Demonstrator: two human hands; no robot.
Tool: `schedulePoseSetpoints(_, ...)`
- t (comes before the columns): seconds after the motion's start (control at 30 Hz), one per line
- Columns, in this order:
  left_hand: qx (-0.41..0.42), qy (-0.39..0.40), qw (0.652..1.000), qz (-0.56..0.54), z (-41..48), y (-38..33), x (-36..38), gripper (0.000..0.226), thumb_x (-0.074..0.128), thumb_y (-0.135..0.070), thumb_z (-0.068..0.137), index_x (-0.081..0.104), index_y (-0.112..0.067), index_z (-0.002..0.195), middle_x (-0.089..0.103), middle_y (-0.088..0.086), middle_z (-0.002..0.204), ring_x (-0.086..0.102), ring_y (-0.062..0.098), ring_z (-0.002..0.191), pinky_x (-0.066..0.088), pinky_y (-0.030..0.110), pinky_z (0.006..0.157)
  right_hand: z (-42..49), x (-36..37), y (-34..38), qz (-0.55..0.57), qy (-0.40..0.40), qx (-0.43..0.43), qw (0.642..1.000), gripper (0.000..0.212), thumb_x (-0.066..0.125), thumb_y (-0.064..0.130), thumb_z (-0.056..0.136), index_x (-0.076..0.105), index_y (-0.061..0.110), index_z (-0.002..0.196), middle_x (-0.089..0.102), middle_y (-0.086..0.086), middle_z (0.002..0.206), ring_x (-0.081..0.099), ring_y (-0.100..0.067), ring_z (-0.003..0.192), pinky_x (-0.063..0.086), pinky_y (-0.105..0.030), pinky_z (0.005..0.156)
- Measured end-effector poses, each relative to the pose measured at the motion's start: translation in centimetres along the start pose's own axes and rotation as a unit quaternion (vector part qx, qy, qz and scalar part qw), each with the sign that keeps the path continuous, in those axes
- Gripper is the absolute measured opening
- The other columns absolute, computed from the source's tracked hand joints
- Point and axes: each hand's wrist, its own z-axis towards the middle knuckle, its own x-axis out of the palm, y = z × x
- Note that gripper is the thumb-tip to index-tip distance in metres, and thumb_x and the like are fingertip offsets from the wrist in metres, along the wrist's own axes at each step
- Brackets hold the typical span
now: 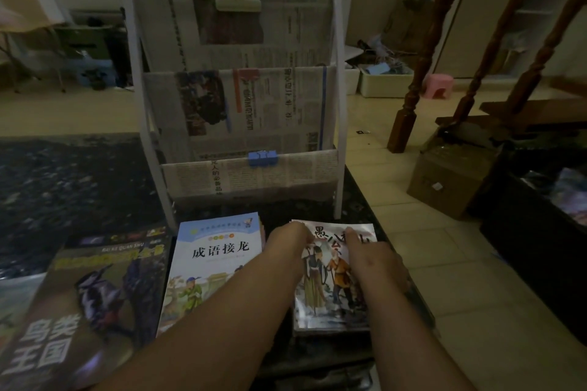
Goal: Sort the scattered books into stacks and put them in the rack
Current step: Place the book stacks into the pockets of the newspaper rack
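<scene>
Fingers of the left hand (pixel 287 241) bend over the far left corner of the illustrated book (pixel 330 301) and grip its edge. The right hand (pixel 378 260) lies on the same cover with its index finger straight toward the far edge. Its other fingers drop past the right edge, and I cannot tell whether they curl round it. The book seems to top a small stack, though dim light blurs the lower edges. Just outside the left knuckles lies the blue book (pixel 219 251), with a narrow dark gap between the two. Further out on that side is the bird book (pixel 95 289). Beyond the fingertips a strip of dark mat (pixel 79 174) shows before the rack (pixel 270 174), whose newspaper-lined pockets face the hands. Outside the right hand the mat ends near the book's edge, and pale floor tiles (pixel 444 263) run toward a cardboard box (pixel 444 181).
</scene>
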Motion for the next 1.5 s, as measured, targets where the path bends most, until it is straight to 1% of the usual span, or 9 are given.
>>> schedulePoseSetpoints(0.1, -0.008, 0.039, 0.997, 0.063, 0.2, -0.7, -0.4, 0.049, 0.047, -0.026, 0.101, 0.039, 0.0, 0.142, 0.047, 0.019, 0.141, 0.05, 0.033, 0.125, 0.044, 0.039, 0.103, -0.2, -0.4, 0.5, 0.02, -0.015, -0.014, 1.0, 0.09, 0.029, 0.083, 0.08, 0.055, 0.013, 0.131, 0.048, -0.016, 0.132, 0.047, -0.035, 0.118, 0.038, -0.048, 0.102)
schedulePoseSetpoints(0.23, 0.003, 0.053, 0.999, 0.002, -2.6, -3.2, 0.1, 0.023, 0.063, -0.009, 0.09, 0.061, -0.012, 0.113, 0.068, 0.013, 0.101, 0.069, 0.028, 0.087, 0.059, 0.043, 0.074, -0.9, -1.9, 1.5, 0.238, -0.043, -0.019, 0.97, 0.068, 0.021, 0.068, 0.094, 0.051, 0.015, 0.124, 0.058, -0.007, 0.097, 0.055, -0.026, 0.084, 0.044, -0.038, 0.077)
schedulePoseSetpoints(0.33, 0.117, 0.048, 0.986, -0.11, -3.7, -3.4, -0.8, 0.031, 0.066, 0.009, 0.08, 0.064, -0.018, 0.095, 0.07, 0.011, 0.1, 0.069, 0.031, 0.088, 0.059, 0.05, 0.079, -1.4, -3.0, 2.4, 0.39, -0.044, -0.029, 0.919, 0.05, 0.021, 0.056, 0.101, 0.051, 0.019, 0.117, 0.049, 0.008, 0.077, 0.047, -0.01, 0.067, 0.038, -0.03, 0.063)
schedulePoseSetpoints(0.5, 0.258, 0.085, 0.952, -0.142, -5.5, -4.1, -2.1, 0.037, 0.053, 0.02, 0.071, 0.056, -0.016, 0.08, 0.066, 0.006, 0.08, 0.066, 0.026, 0.079, 0.057, 0.042, 0.067, -3.0, -3.3, 3.3, 0.49, -0.05, -0.12, 0.862, 0.05, 0.021, 0.056, 0.101, 0.059, 0.027, 0.115, 0.058, 0.01, 0.097, 0.057, -0.013, 0.095, 0.043, -0.027, 0.073)
schedulePoseSetpoints(0.63, 0.272, 0.056, 0.959, -0.064, -4.6, -3.0, -3.0, 0.043, 0.05, 0.015, 0.071, 0.057, -0.023, 0.089, 0.065, 0.012, 0.098, 0.063, 0.033, 0.097, 0.055, 0.055, 0.083, -3.3, -2.3, 3.2, 0.482, -0.022, -0.136, 0.865, 0.052, 0.02, 0.056, 0.101, 0.058, 0.027, 0.121, 0.058, 0.006, 0.109, 0.055, -0.013, 0.101, 0.044, -0.031, 0.081)
schedulePoseSetpoints(0.77, 0.269, -0.003, 0.963, -0.002, -3.6, -1.8, -3.2, 0.053, 0.055, 0.013, 0.077, 0.054, -0.028, 0.11, 0.064, -0.008, 0.095, 0.061, 0.014, 0.095, 0.051, 0.029, 0.08, -3.5, -1.2, 3.2, 0.456, -0.027, -0.153, 0.877, 0.04, 0.029, 0.049, 0.102, 0.058, 0.027, 0.117, 0.06, 0.004, 0.11, 0.055, -0.016, 0.101, 0.046, -0.034, 0.085)
schedulePoseSetpoints(0.9, 0.261, -0.004, 0.965, 0.038, -3.6, -1.8, -3.5, 0.054, 0.059, 0.002, 0.078, 0.053, -0.031, 0.12, 0.064, -0.006, 0.105, 0.06, 0.019, 0.105, 0.05, 0.042, 0.094, -3.2, -0.2, 2.5, 0.444, -0.01, -0.15, 0.883, 0.026, 0.043, 0.034, 0.098, 0.057, 0.027, 0.119, 0.062, 0.004, 0.107, 0.059, -0.017, 0.098, 0.051, -0.037, 0.084)
schedulePoseSetpoints(1.07, 0.259, 0.013, 0.964, -0.064, -4.4, -0.5, -4.0, 0.038, 0.053, 0.003, 0.086, 0.052, -0.028, 0.109, 0.064, 0.005, 0.11, 0.062, 0.026, 0.103, 0.053, 0.053, 0.09, -3.3, 0.0, 2.7, 0.452, -0.003, -0.15, 0.88, 0.027, 0.041, 0.028, 0.102, 0.059, 0.025, 0.123, 0.062, 0.005, 0.114, 0.058, -0.017, 0.107, 0.049, -0.031, 0.081)
schedulePoseSetpoints(1.5, 0.354, -0.023, 0.935, 0.008, -5.8, -4.8, -6.4, 0.03, 0.059, -0.013, 0.095, 0.048, -0.041, 0.099, 0.06, -0.013, 0.104, 0.058, 0.009, 0.101, 0.051, 0.045, 0.095, -5.4, -2.9, 6.9, 0.449, -0.052, -0.229, 0.862, 0.031, 0.046, 0.021, 0.101, 0.057, 0.024, 0.13, 0.062, 0.006, 0.117, 0.056, -0.012, 0.108, 0.049, -0.03, 0.086)
